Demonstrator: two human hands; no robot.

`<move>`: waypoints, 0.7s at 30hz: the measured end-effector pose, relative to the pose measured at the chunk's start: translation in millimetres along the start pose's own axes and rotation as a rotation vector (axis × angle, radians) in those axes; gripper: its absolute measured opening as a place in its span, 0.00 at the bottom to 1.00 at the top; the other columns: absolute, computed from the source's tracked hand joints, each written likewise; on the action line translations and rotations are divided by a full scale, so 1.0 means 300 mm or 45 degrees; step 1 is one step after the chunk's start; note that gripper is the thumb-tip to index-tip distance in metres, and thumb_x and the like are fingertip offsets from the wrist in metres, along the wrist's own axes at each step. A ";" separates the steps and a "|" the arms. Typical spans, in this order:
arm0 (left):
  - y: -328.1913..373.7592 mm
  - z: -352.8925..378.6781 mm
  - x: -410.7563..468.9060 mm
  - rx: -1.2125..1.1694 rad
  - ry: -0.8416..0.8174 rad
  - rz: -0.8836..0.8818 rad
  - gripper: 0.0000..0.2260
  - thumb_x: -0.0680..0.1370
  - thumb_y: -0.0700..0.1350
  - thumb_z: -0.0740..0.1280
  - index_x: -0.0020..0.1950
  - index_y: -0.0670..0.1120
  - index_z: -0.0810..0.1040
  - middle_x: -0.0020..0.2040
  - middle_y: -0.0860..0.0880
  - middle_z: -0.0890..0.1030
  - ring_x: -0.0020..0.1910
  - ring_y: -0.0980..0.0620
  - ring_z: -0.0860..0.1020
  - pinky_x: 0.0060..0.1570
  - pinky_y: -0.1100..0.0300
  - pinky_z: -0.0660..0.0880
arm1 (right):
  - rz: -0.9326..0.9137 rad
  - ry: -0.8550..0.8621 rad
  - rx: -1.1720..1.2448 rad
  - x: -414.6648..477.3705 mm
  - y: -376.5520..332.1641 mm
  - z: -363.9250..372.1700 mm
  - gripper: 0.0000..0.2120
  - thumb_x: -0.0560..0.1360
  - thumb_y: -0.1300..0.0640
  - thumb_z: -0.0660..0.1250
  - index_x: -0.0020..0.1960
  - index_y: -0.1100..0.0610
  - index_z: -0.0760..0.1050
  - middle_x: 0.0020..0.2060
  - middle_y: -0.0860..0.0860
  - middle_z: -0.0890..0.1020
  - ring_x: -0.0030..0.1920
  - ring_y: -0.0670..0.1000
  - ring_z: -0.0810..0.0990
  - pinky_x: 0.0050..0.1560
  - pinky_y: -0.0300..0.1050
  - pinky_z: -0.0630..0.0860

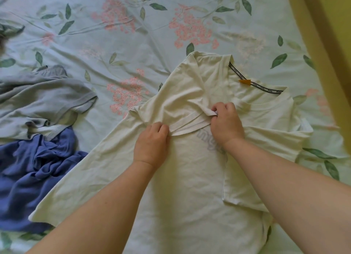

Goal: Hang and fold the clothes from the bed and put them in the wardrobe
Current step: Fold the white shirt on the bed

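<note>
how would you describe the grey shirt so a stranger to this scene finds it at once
Start from the floral bedsheet and the cream t-shirt spread out on it. To the left of that lies a crumpled heap of two garments. The grey t-shirt is the one farther from the camera, lying partly over the blue garment, pale grey where its neighbour is strong blue.

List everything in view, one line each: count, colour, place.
cream cotton T-shirt: one, cream, centre of bed, partly folded
orange neck tag: one, orange, inside its collar
grey crumpled T-shirt: one, grey, left
blue crumpled garment: one, blue, lower left, touching the grey one
floral bed sheet: one, pale green, under everything
yellow panel: one, yellow, upper right
left hand: one, fingers pinching the cream sleeve hem
right hand: one, fingers pinching the same hem
</note>
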State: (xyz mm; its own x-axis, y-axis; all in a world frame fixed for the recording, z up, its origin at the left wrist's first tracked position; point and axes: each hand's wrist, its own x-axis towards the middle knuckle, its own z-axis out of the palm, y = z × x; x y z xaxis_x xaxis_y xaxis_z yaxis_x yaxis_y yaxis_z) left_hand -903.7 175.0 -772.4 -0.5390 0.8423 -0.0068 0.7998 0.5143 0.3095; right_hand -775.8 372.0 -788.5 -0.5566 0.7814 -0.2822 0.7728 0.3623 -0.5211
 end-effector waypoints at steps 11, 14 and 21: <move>-0.023 -0.037 0.011 -0.042 -0.243 -0.271 0.09 0.82 0.44 0.64 0.59 0.43 0.79 0.54 0.44 0.78 0.51 0.40 0.77 0.46 0.47 0.77 | -0.219 -0.044 -0.373 0.010 -0.015 -0.015 0.12 0.76 0.64 0.61 0.57 0.55 0.70 0.54 0.54 0.72 0.52 0.57 0.72 0.41 0.48 0.67; -0.018 -0.048 -0.001 -0.051 -0.198 -0.292 0.06 0.80 0.37 0.62 0.54 0.41 0.78 0.52 0.42 0.77 0.47 0.39 0.77 0.43 0.45 0.76 | -0.134 -0.040 -0.225 0.014 -0.016 -0.023 0.09 0.75 0.64 0.59 0.52 0.52 0.67 0.50 0.52 0.72 0.49 0.56 0.72 0.41 0.48 0.66; -0.016 -0.054 -0.095 -0.082 -0.039 -0.376 0.02 0.76 0.33 0.64 0.44 0.38 0.74 0.43 0.42 0.74 0.36 0.40 0.72 0.32 0.46 0.74 | 0.117 0.000 -0.306 0.004 0.026 -0.033 0.03 0.80 0.57 0.58 0.53 0.50 0.69 0.56 0.53 0.75 0.58 0.57 0.72 0.54 0.52 0.65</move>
State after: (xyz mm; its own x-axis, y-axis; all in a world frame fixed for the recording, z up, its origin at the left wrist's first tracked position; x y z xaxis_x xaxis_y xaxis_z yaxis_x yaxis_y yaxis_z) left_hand -896.6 145.9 -758.3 -0.7367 0.6627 -0.1342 0.5906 0.7273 0.3495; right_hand -767.3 380.8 -784.8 -0.4808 0.8166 -0.3193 0.8703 0.4003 -0.2869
